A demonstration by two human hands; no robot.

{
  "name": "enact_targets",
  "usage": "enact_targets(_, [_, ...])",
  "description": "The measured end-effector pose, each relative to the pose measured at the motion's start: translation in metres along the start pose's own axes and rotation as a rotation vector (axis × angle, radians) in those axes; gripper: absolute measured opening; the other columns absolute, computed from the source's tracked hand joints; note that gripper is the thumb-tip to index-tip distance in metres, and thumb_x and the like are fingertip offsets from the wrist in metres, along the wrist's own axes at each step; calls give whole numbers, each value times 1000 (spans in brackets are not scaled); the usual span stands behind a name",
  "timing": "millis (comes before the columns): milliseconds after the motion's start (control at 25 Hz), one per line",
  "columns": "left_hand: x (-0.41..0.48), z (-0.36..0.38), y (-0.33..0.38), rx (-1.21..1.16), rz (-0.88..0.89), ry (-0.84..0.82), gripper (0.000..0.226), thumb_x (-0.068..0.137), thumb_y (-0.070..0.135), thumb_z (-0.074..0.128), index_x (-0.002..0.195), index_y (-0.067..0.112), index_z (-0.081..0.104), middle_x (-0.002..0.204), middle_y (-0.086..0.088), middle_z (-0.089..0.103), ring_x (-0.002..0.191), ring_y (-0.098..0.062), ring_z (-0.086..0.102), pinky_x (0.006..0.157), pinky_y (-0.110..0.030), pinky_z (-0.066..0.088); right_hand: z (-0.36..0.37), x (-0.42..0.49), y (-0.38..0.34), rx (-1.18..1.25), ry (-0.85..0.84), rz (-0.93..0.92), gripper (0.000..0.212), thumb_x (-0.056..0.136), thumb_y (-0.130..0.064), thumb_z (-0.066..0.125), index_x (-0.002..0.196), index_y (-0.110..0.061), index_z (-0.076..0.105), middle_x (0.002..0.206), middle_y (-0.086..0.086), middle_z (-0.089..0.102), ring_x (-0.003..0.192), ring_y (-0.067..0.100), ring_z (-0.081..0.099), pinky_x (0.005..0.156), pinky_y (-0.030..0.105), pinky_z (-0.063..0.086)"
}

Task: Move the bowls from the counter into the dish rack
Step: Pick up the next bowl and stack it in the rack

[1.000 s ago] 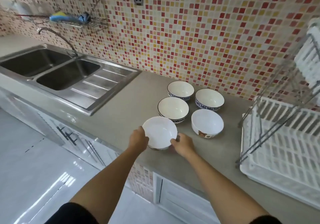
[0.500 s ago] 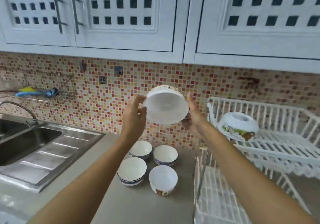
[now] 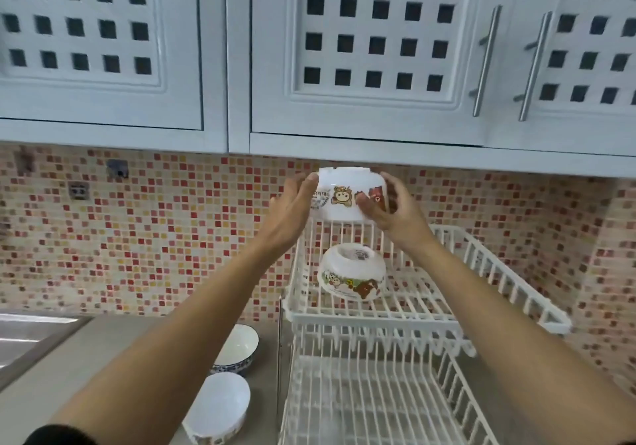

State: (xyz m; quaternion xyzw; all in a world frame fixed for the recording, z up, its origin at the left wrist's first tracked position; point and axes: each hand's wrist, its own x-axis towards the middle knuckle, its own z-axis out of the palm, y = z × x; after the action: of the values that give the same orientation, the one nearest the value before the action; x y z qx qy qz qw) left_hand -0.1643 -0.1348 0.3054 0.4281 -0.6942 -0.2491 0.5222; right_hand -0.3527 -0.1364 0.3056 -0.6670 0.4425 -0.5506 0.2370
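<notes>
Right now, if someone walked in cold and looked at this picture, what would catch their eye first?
First, the cartoon-printed bowl held upside down between the left hand and right hand, above the white dish rack. Next, a matching bowl already lying upside down on the rack's upper shelf. Behind everything runs the red-and-yellow mosaic backsplash, and two more bowls wait on the counter at lower left.

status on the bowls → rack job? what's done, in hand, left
Done: one cartoon-print bowl sits upside down on the upper tier of the dish rack. In hand: a second cartoon bowl, inverted, in the grip of the left hand and right hand above that tier. Left: at least two bowls in view on the counter, a blue-rimmed bowl and a white bowl.
</notes>
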Motion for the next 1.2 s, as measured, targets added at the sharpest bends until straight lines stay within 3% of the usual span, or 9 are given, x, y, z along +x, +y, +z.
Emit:
enact_targets(120, [17, 29, 2, 25, -71, -65, 70, 92, 64, 23, 144, 18, 33, 148, -12, 41, 126, -28, 48, 106, -48, 33, -30, 7, 21, -23, -58, 32, 69, 81, -54, 56, 139, -22, 36, 140, 2, 46, 119, 14, 50, 96, 28, 44])
enact_targets(200, [23, 46, 2, -10, -125, -129, 63, 94, 61, 24, 129, 15, 49, 128, -5, 56, 105, -17, 54, 98, -39, 36, -48, 15, 41, -112, -100, 74, 61, 85, -42, 62, 136, -21, 37, 142, 2, 44, 122, 17, 49, 96, 31, 46])
enact_targets(280, [26, 55, -3, 28, -159, -165, 57, 98, 53, 25, 123, 13, 56, 109, 1, 56, 98, -14, 52, 89, -33, 35, -57, 19, 59, -225, -181, 118, 69, 81, -42, 67, 138, -23, 33, 145, 3, 43, 126, 20, 49, 97, 36, 48])
enact_targets(400, [36, 70, -24, 110, -240, -233, 70, 94, 60, 28, 132, 6, 53, 128, -14, 57, 117, -29, 54, 93, -37, 41, -60, 19, 82, -339, -336, 176, 82, 80, -41, 69, 146, -24, 23, 147, 5, 41, 127, 23, 48, 89, 32, 49])
enact_targets(560, [42, 82, -49, 105, -345, -275, 93, 78, 78, 33, 134, 5, 49, 134, -14, 55, 121, -32, 52, 106, -49, 40, -55, 22, 102, -412, -426, 192, 81, 81, -42, 68, 146, -19, 25, 148, 8, 39, 127, 24, 48, 98, 34, 45])
enact_targets(680, [45, 88, -60, 114, -418, -305, 83, 83, 69, 39, 128, 0, 48, 127, -9, 56, 118, -27, 52, 104, -40, 40, -50, 25, 111, -465, -489, 237, 80, 83, -43, 65, 145, -18, 22, 148, 9, 38, 132, 25, 44, 103, 38, 42])
enact_targets(880, [49, 90, -79, 192, -477, -306, 74, 85, 54, 52, 136, 2, 39, 133, -18, 53, 119, -34, 54, 103, -49, 45, -45, 24, 112, -448, -548, 305, 78, 86, -36, 65, 146, -17, 19, 150, 8, 35, 134, 25, 40, 89, 30, 44])
enact_targets(1000, [45, 93, -70, 198, -493, -298, 71, 89, 49, 50, 140, 2, 34, 139, -18, 49, 121, -33, 53, 103, -44, 45, -45, 23, 110, -451, -547, 340, 82, 86, -35, 65, 148, -17, 14, 152, 8, 32, 137, 24, 38, 95, 32, 42])
enact_targets(1200, [42, 84, -57, 291, -383, -242, 73, 95, 47, 44, 148, 2, 22, 154, -17, 32, 138, -34, 37, 107, -41, 36, -36, 17, 83, -534, -482, 337, 86, 86, -33, 66, 151, -16, 12, 155, 8, 27, 137, 25, 37, 99, 28, 36])
